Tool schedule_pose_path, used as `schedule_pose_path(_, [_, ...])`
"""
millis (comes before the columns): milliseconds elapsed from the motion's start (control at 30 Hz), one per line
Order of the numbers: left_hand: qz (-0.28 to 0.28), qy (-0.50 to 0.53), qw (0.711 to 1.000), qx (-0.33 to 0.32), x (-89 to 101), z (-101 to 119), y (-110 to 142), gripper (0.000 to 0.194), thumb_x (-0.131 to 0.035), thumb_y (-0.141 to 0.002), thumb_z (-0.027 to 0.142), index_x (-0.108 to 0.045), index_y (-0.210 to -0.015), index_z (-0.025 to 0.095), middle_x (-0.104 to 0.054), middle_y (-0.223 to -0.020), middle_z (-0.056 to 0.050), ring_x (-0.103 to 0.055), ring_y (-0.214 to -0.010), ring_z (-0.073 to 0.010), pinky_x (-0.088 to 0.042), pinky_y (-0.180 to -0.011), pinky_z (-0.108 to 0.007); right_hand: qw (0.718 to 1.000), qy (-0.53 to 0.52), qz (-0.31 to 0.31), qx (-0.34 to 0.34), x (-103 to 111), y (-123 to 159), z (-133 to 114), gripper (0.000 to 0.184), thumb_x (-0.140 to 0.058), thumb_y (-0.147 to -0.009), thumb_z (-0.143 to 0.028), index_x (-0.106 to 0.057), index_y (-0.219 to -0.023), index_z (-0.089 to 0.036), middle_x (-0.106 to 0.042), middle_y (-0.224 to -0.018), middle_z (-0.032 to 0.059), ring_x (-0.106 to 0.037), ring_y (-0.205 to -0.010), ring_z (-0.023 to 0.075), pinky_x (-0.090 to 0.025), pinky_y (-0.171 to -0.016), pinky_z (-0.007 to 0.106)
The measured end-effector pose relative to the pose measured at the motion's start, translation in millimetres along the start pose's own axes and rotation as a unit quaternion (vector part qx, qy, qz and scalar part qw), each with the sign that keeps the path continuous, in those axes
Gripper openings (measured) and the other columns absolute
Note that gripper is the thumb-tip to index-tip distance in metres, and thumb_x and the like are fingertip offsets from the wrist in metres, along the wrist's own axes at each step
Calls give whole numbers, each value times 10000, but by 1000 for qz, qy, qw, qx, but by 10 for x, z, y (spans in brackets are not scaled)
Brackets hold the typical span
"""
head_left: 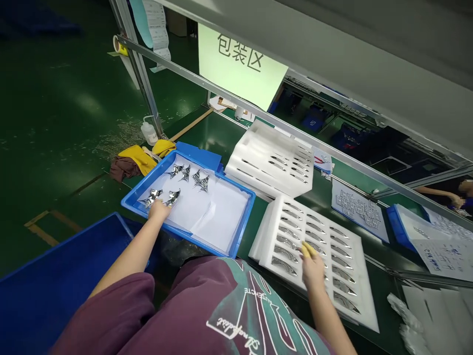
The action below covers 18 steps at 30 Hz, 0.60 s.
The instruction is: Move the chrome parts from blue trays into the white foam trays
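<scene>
My left hand (158,211) reaches into a blue tray (242,224) lined with white paper and closes its fingers on a shiny curved metal part (173,197). Another such part (152,196) lies just beside it, and several more (192,177) sit at the tray's far end. My right hand (313,266), with yellow finger cots on its fingertips, rests on a white foam tray (364,315) whose slots hold several metal parts. Its fingers lie spread over the slots and hold nothing I can see.
A stack of white foam trays (269,160) stands behind. A dark blue bin (55,291) is at my left. Yellow and brown cloths (138,160) and a small bottle (149,132) lie at the bench end. Paper sheets (358,209) and another person's arm (439,193) are at right.
</scene>
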<state>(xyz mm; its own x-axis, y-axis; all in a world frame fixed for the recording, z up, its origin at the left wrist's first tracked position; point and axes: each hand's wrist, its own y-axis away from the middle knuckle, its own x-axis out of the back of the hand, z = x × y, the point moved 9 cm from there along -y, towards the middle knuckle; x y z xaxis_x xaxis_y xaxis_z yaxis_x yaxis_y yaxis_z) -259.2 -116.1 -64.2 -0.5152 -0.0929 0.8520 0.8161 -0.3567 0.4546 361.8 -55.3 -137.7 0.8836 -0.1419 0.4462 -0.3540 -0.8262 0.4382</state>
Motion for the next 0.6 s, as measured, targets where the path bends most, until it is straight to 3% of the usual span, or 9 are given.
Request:
schedule_pose_path(67, [-41, 61, 997, -17, -215, 84, 242, 606, -615, -756, 158, -409, -1319, 75, -666, -993, -178, -651, -942, -273, -511, -808, -386, 990, -54, -131, -23, -802, 324, -297, 605, -600, -595, -619, -685, -980, -159, -686, -976, 129, -637, -858, 261, -496, -733, 370])
schedule_pose_path(133, [-96, 120, 987, -37, -521, 195, 579, 604, -634, -759, 165, -415, -1317, 93, -685, -886, -102, -674, -807, -194, -521, -737, -292, 961, -87, -261, -20, -1516, 704, -616, 531, -654, -569, -612, -707, -864, -174, -696, -954, 118, -626, -773, 225, -474, -669, 336])
schedule_pose_path(167, [-133, 151, 979, -44, -701, 250, 770, 599, -646, -756, 179, -429, -1307, 92, -683, -838, -80, -672, -753, -175, -518, -700, -270, 949, -98, -297, -25, -1771, 871, -734, 515, -671, -563, -607, -709, -841, -176, -697, -956, 114, -618, -750, 209, -458, -645, 318])
schedule_pose_path(233, [-236, 264, 934, -47, -1081, 367, 1175, 679, -680, -722, 175, -398, -1333, 81, -669, -798, -65, -659, -691, -159, -505, -671, -259, 931, -121, -340, -54, -2126, 1142, -865, 493, -698, -550, -597, -702, -813, -179, -698, -918, 95, -603, -727, 186, -426, -615, 285])
schedule_pose_path(300, [-284, 315, 903, -67, -1300, 448, 1488, 767, -703, -700, 171, -347, -1372, 74, -650, -742, -38, -640, -652, -142, -499, -684, -259, 914, -149, -366, -90, -2325, 1330, -901, 458, -712, -549, -583, -678, -757, -177, -684, -791, 65, -582, -700, 163, -400, -599, 258])
schedule_pose_path(433, [-335, 299, 879, -158, -1415, 512, 1734, 926, -726, -687, 210, -215, -1444, 52, -604, -659, 14, -594, -621, -125, -491, -708, -264, 888, -192, -391, -146, -2457, 1508, -832, 394, -758, -520, -507, -602, -651, -169, -612, -627, 15, -527, -610, 125, -362, -569, 240])
schedule_pose_path(533, [-410, 221, 853, -236, -1362, 554, 1620, 1010, -798, -601, 267, -263, -1448, 134, -646, -814, -18, -576, -645, -127, -499, -696, -277, 909, -173, -349, -147, -2387, 1455, -743, 378, -745, -530, -507, -590, -630, -177, -616, -641, 18, -530, -621, 134, -371, -583, 254])
schedule_pose_path(600, [-386, 117, 876, -264, -1175, 539, 1251, 919, -816, -566, 278, -404, -1382, 189, -652, -972, -49, -583, -707, -144, -508, -724, -292, 931, -138, -318, -118, -2305, 1380, -713, 371, -719, -551, -525, -594, -618, -182, -624, -654, 31, -553, -667, 157, -382, -602, 265])
